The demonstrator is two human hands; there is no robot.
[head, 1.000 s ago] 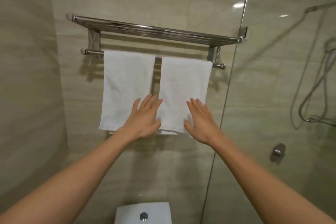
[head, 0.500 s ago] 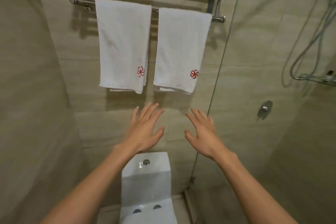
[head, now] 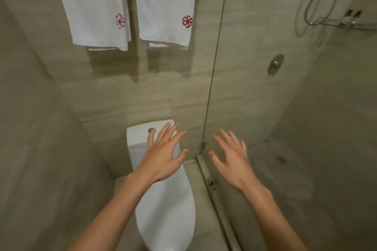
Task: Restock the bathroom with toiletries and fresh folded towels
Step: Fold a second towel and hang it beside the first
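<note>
hands lower, towels half off-frame

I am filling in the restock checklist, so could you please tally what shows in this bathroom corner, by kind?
White towels with a red emblem: 2, the left towel and the right towel
Toilet: 1
Glass partition: 1
Shower hose: 1
Shower valve: 1
Bare hands, holding nothing: 2, the left hand and the right hand
Total: 8

Floor and shower shelf, as found.
Tiled floor carries the white toilet, directly beneath the left fingers; shelf, well up-right of the right fingers, holds small items, indistinct.
</note>
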